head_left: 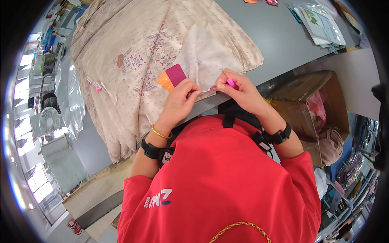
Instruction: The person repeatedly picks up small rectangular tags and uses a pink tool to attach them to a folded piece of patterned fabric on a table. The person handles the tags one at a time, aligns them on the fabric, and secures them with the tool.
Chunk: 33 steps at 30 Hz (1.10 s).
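Beside purple and orange tags (176, 74) (print illegible), left hand (180, 99) and right hand (240, 90) in pinches on pale cloth (210, 58).

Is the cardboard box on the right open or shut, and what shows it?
Open: pink plastic is visible inside the cardboard box.

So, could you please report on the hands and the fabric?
Left hand pinching thin white strip; right hand gripping pink item. Patterned fabric spread on table. Purple tag, orange tag just beyond left hand.
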Tool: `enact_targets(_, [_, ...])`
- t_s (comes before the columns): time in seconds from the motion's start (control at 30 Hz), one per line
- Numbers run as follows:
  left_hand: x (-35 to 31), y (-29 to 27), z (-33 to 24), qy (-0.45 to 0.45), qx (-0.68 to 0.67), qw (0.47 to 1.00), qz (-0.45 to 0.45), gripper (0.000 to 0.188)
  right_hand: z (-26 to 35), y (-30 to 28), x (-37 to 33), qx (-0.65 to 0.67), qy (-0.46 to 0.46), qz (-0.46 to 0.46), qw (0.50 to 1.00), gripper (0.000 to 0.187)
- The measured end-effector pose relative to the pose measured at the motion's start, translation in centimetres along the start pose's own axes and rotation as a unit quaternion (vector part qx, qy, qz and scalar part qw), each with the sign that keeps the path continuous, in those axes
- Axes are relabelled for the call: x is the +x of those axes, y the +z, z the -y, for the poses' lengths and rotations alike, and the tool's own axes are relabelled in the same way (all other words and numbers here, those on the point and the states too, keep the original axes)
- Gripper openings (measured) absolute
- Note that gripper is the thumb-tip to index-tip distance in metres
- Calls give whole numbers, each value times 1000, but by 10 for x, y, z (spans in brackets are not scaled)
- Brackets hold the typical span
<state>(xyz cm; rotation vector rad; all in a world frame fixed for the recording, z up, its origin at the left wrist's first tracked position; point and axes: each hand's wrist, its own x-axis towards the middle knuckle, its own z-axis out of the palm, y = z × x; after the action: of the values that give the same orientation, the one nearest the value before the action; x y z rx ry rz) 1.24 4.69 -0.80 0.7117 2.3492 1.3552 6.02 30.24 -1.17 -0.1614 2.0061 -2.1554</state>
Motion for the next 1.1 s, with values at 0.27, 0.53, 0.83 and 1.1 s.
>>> enact_targets(0.27, [-6, -2, 4, -33, -56, 998, -6, 9, -4, -1, -6, 118, 60, 8, 991, 15])
enact_targets(0.53, [-43, -24, 3, -208, -262, 942, 23, 13, 5, 21, 1, -189, -119, 24, 974, 12])
enact_targets(0.83, [-45, -19, -6, -179, -339, 924, 10, 14, 12, 42, 10, -217, -130, 69, 965, 10])
enact_targets(1.1, [-41, -13, -2, -186, -348, 919, 9, 13, 10, 42, 10, -232, -119, 60, 963, 7])
